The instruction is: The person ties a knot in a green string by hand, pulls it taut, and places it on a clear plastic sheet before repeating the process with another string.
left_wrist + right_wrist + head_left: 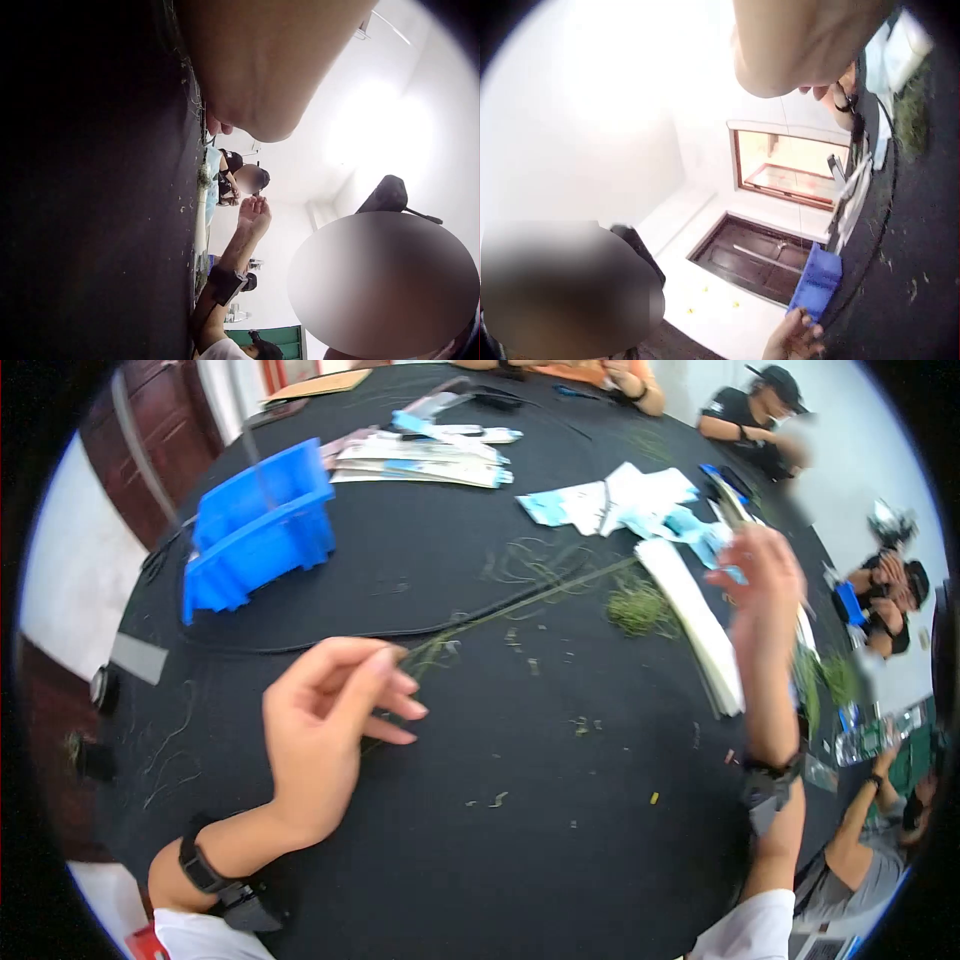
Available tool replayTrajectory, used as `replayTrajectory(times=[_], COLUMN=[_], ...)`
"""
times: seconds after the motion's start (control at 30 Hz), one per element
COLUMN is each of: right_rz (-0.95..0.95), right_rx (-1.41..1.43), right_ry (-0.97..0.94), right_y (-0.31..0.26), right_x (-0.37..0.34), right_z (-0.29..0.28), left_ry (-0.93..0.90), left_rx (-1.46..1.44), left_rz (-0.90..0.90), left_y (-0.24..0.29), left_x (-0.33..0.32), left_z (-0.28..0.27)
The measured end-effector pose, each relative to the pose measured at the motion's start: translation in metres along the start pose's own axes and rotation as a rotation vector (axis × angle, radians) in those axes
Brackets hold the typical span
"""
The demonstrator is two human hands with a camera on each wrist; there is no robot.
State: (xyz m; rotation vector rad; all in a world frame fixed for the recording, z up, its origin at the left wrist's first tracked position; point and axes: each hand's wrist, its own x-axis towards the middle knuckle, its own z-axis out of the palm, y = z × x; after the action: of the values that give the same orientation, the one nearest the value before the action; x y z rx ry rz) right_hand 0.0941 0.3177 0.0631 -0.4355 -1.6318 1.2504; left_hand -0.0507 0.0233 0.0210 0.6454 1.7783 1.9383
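Observation:
My left hand is raised over the black table, thumb and index finger pinching one end of a thin bundle of green strands. The bundle runs up and right, nearly straight, toward a long white strip. A tangled clump of green strands lies beside that strip. My right hand is lifted near the strip's right side, its blurred fingers loosely bent with no object showing between them. In the left wrist view the right hand shows its fingers upward; in the right wrist view the left hand has bent fingers.
A blue plastic bin stands at the left. Behind lies a stack of white strips; crumpled white-and-blue packaging lies to its right. A black cable crosses the table. Green scraps are scattered in front. Other people sit around the far and right sides.

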Motion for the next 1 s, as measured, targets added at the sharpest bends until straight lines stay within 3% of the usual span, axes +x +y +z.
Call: replayTrajectory(times=[0.2,0.3,0.4,0.47,0.53,0.6,0.8,1.0], right_rz=[-0.065,-0.293,-0.333,-0.179,-0.361,-0.294,-0.249,-0.265], right_rx=[0.075,-0.026,-0.550,-0.797,-0.657,-0.539,-0.330,-0.299], right_ry=[0.357,0.313,-0.022,-0.489,-0.992,-1.104,-0.926,-0.915], right_y=[-0.021,-0.027,-0.043,-0.056,-0.034,-0.034,-0.036,-0.031], right_x=[0.055,0.062,0.019,-0.030,-0.058,-0.084,-0.099,-0.102], right_z=[-0.078,-0.086,-0.027,0.024,0.049,0.069,0.078,0.078], left_ry=[0.001,-0.065,-0.156,-0.217,-0.298,-0.369,-0.453,-0.496], left_rx=[-0.142,-0.128,-0.109,-0.085,-0.038,0.009,-0.049,-0.114], left_rz=[-0.014,0.015,0.064,0.096,0.032,0.011,-0.089,-0.200], left_y=[-0.006,-0.005,-0.004,-0.004,-0.002,0.001,0.000,0.005], left_x=[0.004,0.003,0.001,-0.001,-0.003,-0.006,-0.011,-0.011], left_z=[-0.007,-0.006,-0.002,0.001,-0.001,0.000,0.002,0.002])
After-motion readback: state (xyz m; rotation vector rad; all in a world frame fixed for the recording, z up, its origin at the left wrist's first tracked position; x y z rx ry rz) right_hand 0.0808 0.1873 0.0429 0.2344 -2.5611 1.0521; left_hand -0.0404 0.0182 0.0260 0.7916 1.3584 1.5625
